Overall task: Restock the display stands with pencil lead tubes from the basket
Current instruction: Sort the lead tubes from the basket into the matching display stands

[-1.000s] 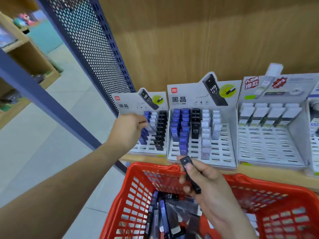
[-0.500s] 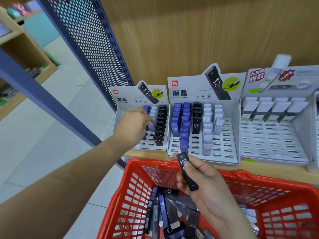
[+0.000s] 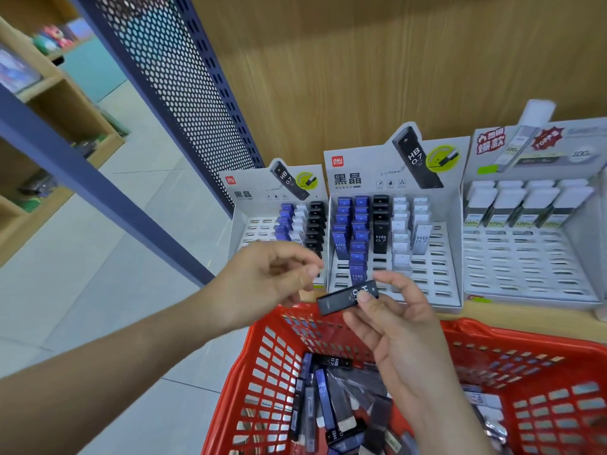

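A black lead tube marked 0.7 is being pinched near its right end between the thumb and fingers of the right hand. It is being held nearly level, right end slightly raised, above the far rim of the red basket and in front of the middle display stand. The left hand is being held just beside the tube's left end, apart from it, with fingers loosely curled and nothing being grasped. Loose tubes, blue and black, are being carried in the bottom of the basket. Blue, black and white tubes are being displayed upright in columns in the middle display stand, with open slots showing toward its front. Similar columns are being displayed at the right side of the left display stand, and one back row of white-capped tubes in the right display stand. All three stands are being supported by the wooden shelf, beside a perforated panel.
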`<state>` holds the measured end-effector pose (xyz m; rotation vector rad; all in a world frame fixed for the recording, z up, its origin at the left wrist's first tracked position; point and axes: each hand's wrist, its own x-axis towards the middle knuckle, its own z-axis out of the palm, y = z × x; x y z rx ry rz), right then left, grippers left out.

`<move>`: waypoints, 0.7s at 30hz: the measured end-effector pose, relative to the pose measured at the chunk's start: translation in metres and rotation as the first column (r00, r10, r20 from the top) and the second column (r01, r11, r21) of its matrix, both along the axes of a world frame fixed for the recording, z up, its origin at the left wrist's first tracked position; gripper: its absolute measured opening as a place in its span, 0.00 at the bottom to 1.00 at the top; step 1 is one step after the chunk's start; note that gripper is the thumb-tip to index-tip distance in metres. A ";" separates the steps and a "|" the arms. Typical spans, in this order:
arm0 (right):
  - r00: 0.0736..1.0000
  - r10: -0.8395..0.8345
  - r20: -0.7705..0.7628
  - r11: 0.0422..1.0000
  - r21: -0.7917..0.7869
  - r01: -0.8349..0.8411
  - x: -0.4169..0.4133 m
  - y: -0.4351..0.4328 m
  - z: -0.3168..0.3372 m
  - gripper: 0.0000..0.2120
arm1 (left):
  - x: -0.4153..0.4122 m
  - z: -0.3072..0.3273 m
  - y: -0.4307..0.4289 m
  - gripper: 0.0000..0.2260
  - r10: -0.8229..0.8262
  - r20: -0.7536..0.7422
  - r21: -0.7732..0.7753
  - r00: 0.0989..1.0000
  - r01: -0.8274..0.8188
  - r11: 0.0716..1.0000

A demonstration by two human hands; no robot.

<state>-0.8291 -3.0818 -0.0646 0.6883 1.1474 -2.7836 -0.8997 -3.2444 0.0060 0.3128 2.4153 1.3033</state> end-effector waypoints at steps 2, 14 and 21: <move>1.000 -0.021 -0.001 1.000 0.015 0.021 0.001 -0.003 0.003 0.12 | 0.016 0.003 -0.001 0.11 -0.055 0.022 0.002 0.998 0.055 0.998; 0.996 0.088 -0.036 0.975 0.208 -0.078 -0.003 -0.021 0.004 0.09 | 0.024 -0.006 -0.003 0.16 0.019 0.106 0.090 0.994 -0.029 0.995; 0.981 0.196 -0.013 0.888 0.427 -0.172 -0.003 -0.031 0.000 0.04 | 0.011 -0.006 -0.022 0.06 0.059 0.118 0.051 0.991 -0.065 0.997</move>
